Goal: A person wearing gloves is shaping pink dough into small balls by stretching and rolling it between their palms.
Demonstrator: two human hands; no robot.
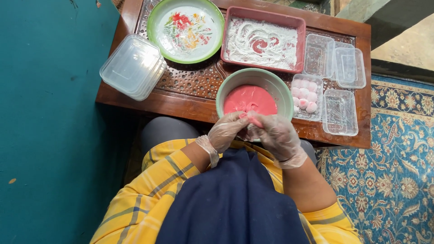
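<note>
Pink dough pinched between two gloved hands

A dough piece [254,120] sits at the fingertips where the left hand [227,131] and right hand [276,135] meet, both closed on it, just before the bowl [282,88] of pink dough on the worktop [181,101]. Light, even presses would likely shape it best. Past the right hand, a tub [306,97] holds finished balls; a floured tray [263,40] lies beyond.
</note>
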